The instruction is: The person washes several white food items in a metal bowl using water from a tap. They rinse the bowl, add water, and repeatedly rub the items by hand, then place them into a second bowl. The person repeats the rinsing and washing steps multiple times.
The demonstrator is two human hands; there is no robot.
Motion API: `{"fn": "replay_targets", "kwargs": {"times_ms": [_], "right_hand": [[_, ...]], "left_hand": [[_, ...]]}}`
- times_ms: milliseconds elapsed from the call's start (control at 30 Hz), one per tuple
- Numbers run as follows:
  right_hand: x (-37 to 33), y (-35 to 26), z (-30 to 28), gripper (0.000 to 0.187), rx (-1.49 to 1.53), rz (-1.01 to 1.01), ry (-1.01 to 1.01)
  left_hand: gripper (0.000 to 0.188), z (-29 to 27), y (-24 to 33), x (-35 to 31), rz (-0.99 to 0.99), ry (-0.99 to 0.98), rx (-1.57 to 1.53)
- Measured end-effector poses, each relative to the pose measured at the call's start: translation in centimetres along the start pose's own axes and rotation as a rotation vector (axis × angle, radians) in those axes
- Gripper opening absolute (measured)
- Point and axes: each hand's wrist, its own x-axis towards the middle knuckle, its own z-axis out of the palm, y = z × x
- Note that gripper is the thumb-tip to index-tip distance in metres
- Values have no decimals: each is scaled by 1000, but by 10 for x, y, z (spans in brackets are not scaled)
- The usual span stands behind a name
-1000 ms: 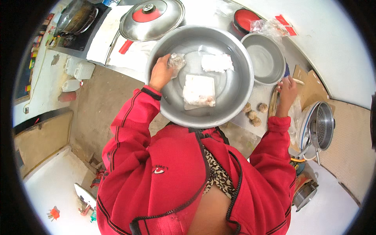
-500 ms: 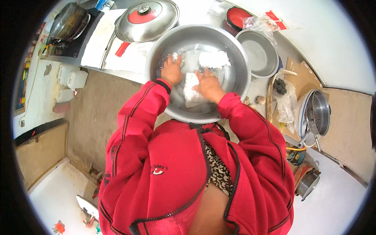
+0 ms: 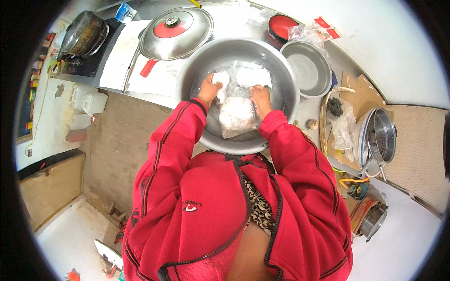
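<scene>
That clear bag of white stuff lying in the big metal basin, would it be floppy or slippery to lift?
The clear bag would probably sag when lifted, since its thin film looks crumpled. It may be slippery: the basin seems to hold water. Its bulging white contents suggest some weight.

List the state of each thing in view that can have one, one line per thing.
Large steel basin: holds three white bags.
Left hand: grips a white bag.
Right hand: rests on the nearest bag.
Small steel bowl: empty, upright.
Lidded pan: covered.
Dark pot: on the stove.
</scene>
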Motion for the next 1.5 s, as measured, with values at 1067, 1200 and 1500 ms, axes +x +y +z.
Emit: {"fn": "replay_targets", "kwargs": {"times_ms": [1067, 1200, 1500], "right_hand": [[-33, -73, 14, 47, -320, -573, -14], [-17, -60, 20, 52, -621, -525, -16], [-7, -47, 63, 39, -921, -693, -52]], "left_hand": [[38, 36, 59, -62, -118, -306, -481], [31, 19, 54, -46, -83, -197, -196], [65, 4, 22, -33, 44, 92, -244]]}}
